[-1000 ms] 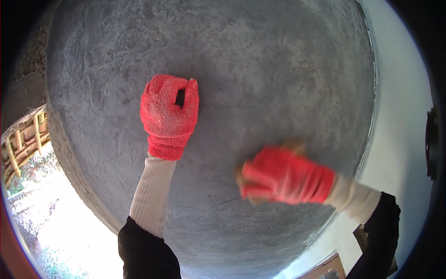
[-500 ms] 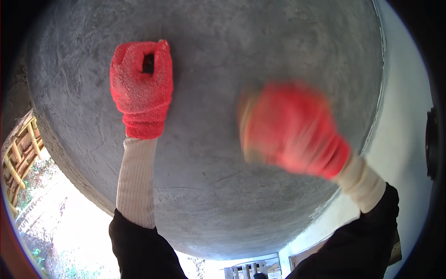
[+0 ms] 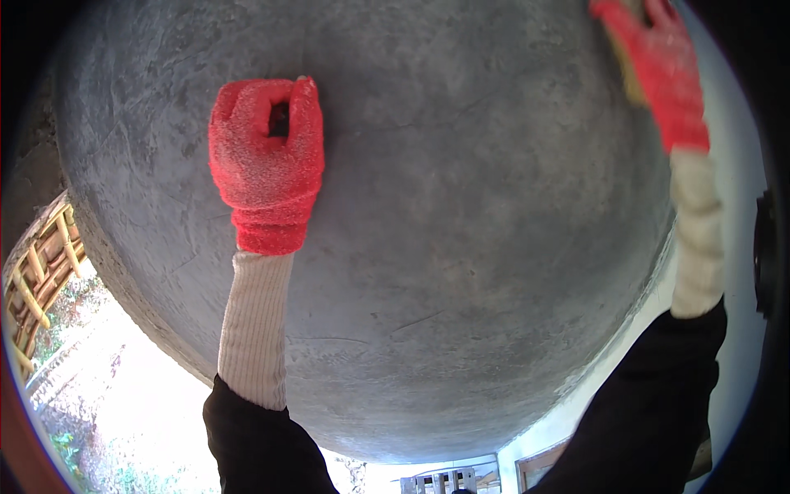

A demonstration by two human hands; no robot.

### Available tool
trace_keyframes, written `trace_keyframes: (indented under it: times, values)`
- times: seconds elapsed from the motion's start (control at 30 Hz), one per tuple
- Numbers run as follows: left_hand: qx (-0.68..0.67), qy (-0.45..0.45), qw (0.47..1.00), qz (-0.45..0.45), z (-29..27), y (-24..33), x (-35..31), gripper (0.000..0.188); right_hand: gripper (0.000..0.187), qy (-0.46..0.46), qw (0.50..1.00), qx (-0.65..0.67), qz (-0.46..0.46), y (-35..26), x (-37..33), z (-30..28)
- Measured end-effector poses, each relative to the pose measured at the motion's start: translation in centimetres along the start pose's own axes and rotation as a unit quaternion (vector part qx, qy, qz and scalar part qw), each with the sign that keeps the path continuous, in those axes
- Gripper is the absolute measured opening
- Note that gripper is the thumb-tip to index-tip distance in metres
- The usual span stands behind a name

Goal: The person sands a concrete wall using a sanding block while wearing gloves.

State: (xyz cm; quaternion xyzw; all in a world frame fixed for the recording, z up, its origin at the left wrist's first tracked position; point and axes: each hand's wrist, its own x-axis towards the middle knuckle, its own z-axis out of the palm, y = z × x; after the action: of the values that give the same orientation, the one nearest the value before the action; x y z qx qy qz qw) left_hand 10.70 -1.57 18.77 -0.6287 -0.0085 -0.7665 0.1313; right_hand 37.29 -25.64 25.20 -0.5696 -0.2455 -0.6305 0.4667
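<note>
A broad grey cement-like surface point(image 3: 461, 247) with mottled patches and fine scratches fills most of the view. At its left part is my left hand point(image 3: 267, 160) in a red rubber-coated glove. Its fingers are curled closed, leaving a small dark gap beside the thumb; whatever they hold, if anything, is hidden. My right hand point(image 3: 662, 74), gloved the same way, reaches far up at the right edge of the surface. It grips a yellowish-tan block point(image 3: 632, 78), of which only a strip shows beside the palm, slightly blurred.
A pale wall point(image 3: 736, 165) meets the grey surface along the right. Beyond the rough left edge are a bamboo frame point(image 3: 41, 267) and bright sunlit ground point(image 3: 123, 395). Low at the bottom, a slatted pallet-like thing point(image 3: 440, 480) is partly visible.
My right hand has swept up and to the right with the tan block, from mid-surface to the far right edge. My left hand appears slightly farther right and stays closed.
</note>
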Motion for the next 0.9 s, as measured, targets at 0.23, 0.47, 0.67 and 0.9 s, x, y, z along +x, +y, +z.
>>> trace_keyframes:
  times: [0.23,0.47,0.67,0.9]
  values:
    - [0.028,0.01,0.998,0.049,-1.6,-0.7,0.7,0.012,0.07,-0.168,0.707,0.111,-0.678,-5.3,-24.4,-3.2]
    - [0.033,-0.006,0.998,0.05,-1.3,-0.5,0.2,0.012,0.076,-0.057,0.966,0.149,-0.203,-4.5,-3.4,-1.0]
    - [0.036,-0.011,0.999,0.033,-1.1,-1.0,-0.3,0.011,0.075,-0.089,0.971,0.108,-0.193,-7.2,-5.7,-0.7]
    - [-0.062,-0.107,0.989,0.084,-3.8,5.2,-8.4,0.04,0.081,-0.292,0.774,0.203,-0.524,-9.5,-21.0,-4.3]
